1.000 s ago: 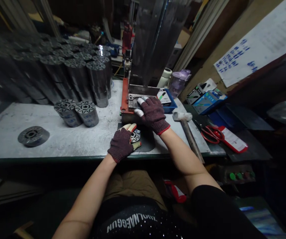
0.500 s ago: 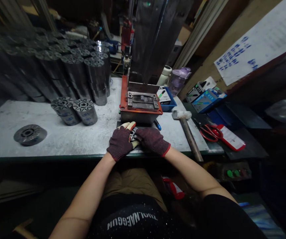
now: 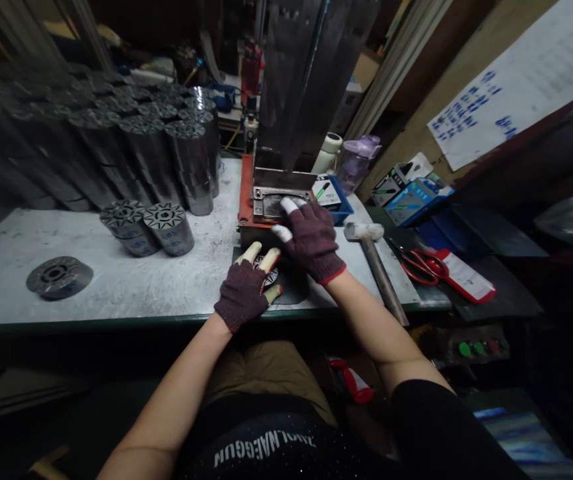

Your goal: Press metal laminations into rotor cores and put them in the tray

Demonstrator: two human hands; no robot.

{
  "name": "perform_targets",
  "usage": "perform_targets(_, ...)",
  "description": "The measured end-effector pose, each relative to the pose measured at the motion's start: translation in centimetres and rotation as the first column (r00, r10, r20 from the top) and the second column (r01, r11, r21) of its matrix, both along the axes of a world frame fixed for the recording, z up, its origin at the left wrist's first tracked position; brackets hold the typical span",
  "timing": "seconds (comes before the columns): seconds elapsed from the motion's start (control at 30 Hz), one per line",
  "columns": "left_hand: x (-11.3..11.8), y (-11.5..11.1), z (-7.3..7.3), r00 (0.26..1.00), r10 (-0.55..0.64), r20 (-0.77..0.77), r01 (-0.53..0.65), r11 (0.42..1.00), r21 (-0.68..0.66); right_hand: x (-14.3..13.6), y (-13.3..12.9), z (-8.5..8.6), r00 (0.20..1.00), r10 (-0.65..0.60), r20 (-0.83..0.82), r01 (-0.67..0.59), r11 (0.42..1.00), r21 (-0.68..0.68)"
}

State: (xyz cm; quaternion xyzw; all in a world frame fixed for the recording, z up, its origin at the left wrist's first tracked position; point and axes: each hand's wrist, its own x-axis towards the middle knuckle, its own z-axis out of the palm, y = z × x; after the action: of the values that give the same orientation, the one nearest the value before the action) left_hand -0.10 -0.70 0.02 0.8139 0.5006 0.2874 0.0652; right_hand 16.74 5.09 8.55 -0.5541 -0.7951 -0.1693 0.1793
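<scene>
Both hands wear dark maroon knitted gloves with pale fingertips. My left hand [image 3: 247, 287] is curved round a small slotted metal core [image 3: 268, 272] on a dark mat [image 3: 291, 288] at the table's front edge. Above and to the right, my right hand [image 3: 310, 239] has its fingers apart over the metal slot plate [image 3: 268, 207] of the orange-framed fixture [image 3: 245, 193]. Nothing shows between the fingers of that hand, though its palm side is hidden.
Stacked metal cores [image 3: 186, 160] fill the back left, with shorter stacks [image 3: 169, 230] in front and a low core [image 3: 59, 278] further left. A white-headed hammer [image 3: 376, 267], red scissors [image 3: 424, 267], a blue box [image 3: 339, 210] and a purple bottle [image 3: 359, 160] are at the right.
My right hand has moved from the small core up and forward to the fixture, and its fingers have spread. My left hand has stayed at the core.
</scene>
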Motion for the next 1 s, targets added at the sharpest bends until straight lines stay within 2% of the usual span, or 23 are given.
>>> perform_targets(0.1,0.1,0.1,0.3,0.996,-0.056,-0.075,0.056,0.998,-0.005,0.0,2.4,0.7,0.997,0.067,0.029,-0.066,0.997,-0.039)
perform_targets(0.2,0.2,0.3,0.4,0.993,-0.062,-0.102,0.059,0.998,-0.027,-0.3,3.1,1.6,0.993,0.099,0.067,-0.094,0.992,-0.082)
perform_targets(0.3,0.3,0.5,0.4,0.997,-0.042,-0.067,0.04,0.999,-0.032,-0.3,1.7,1.9,0.99,0.087,0.111,-0.075,0.991,-0.109)
perform_targets(0.43,0.2,0.6,-0.1,0.998,-0.039,0.04,0.041,0.998,-0.041,0.5,-1.8,-0.6,0.994,0.087,0.062,-0.076,0.983,-0.166)
perform_targets(0.5,0.1,0.7,-0.3,0.995,-0.053,0.08,0.056,0.997,-0.045,0.6,-3.3,-2.1,0.99,0.118,0.074,-0.091,0.951,-0.297)
perform_targets(0.57,0.0,0.8,-0.5,0.993,-0.058,0.098,0.062,0.997,-0.04,0.3,-4.3,-2.8,0.978,0.16,0.138,-0.084,0.893,-0.443)
perform_targets(0.63,0.0,0.8,-0.6,0.993,-0.053,0.101,0.056,0.998,-0.03,-0.5,-4.4,-2.4,0.959,0.191,0.211,-0.048,0.84,-0.54)
perform_targets(0.73,0.0,0.9,-0.7,0.994,-0.037,0.105,0.04,0.999,-0.028,-2.0,-3.7,-1.3,0.934,0.18,0.309,0.041,0.806,-0.591)
perform_targets(0.8,0.0,0.9,-0.6,0.993,0.002,0.115,0.002,0.999,-0.037,-2.4,-3.2,-0.9,0.932,0.149,0.332,0.08,0.805,-0.588)
perform_targets(0.87,0.0,0.7,-0.5,0.991,0.053,0.124,-0.047,0.998,-0.045,-2.1,-3.0,-0.9,0.951,0.117,0.288,0.072,0.818,-0.571)
perform_targets(0.93,0.0,0.5,-0.3,0.992,0.062,0.111,-0.058,0.998,-0.035,-1.1,-3.0,-1.0,0.975,0.077,0.208,0.037,0.868,-0.495)
perform_targets(1.0,0.1,0.3,-0.1,0.999,0.016,0.052,-0.016,1.0,-0.011,0.1,-2.6,-0.7,0.99,0.018,0.14,0.03,0.944,-0.329)
